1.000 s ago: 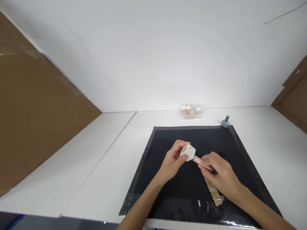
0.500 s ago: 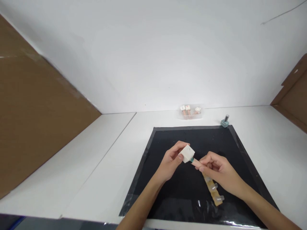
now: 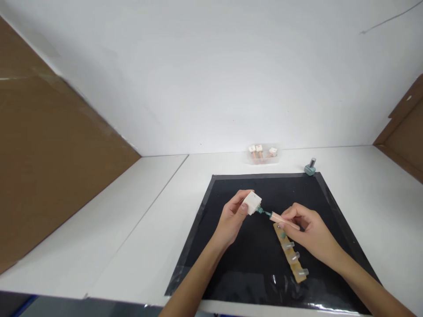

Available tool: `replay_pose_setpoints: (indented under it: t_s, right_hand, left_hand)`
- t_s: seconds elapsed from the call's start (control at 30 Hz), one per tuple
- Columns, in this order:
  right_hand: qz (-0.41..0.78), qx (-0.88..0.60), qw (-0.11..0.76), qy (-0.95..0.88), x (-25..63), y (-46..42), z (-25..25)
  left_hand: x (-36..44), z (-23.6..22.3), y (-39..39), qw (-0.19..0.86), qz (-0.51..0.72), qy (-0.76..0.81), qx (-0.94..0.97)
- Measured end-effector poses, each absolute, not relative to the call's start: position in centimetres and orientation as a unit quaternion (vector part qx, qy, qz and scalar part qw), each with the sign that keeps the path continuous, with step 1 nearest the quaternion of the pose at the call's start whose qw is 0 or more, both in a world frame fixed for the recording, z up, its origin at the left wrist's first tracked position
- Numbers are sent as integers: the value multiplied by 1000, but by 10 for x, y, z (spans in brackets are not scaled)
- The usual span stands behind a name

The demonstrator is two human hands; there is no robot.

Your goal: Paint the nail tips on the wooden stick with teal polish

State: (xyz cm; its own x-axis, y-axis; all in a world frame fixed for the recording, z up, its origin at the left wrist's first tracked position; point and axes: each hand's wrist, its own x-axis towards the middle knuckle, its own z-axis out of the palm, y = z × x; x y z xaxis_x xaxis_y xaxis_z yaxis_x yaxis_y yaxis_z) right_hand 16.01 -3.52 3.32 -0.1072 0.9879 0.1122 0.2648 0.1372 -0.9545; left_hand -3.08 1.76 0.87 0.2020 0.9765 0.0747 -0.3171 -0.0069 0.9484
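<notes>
My left hand (image 3: 233,215) is closed around a white, square nail polish bottle (image 3: 252,202), tilted so its green-smeared neck faces right. Between the fingers of my right hand (image 3: 306,226) is a long pinkish nail polish cap (image 3: 278,218). Its thin, green-coated brush (image 3: 265,213) points at the bottle's neck, with the tip at or just by the opening. Under my right hand lies a yellowish strip (image 3: 299,274) bearing several clear nail tips (image 3: 295,256). Near its upper end one tip (image 3: 283,235) looks green.
A black mat (image 3: 244,264) covers the middle of the white table. At its far right corner stands a green bottle with a silver cap (image 3: 310,167). Behind the mat, a clear tray (image 3: 264,161) holds several white-and-pink bottles. Brown boards (image 3: 59,145) flank the table.
The cap and brush have come out of the bottle, baring the green brush. My left hand has moved slightly left and up with the bottle. More of the strip shows.
</notes>
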Motion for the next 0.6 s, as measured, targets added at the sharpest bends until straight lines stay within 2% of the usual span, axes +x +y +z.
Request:
replay_pose_setpoints:
  t_s: [0.6]
  right_hand:
    - [567,-491,433,-499,161,-32,41]
  left_hand:
    - [-29,11,17,658,535,358,390]
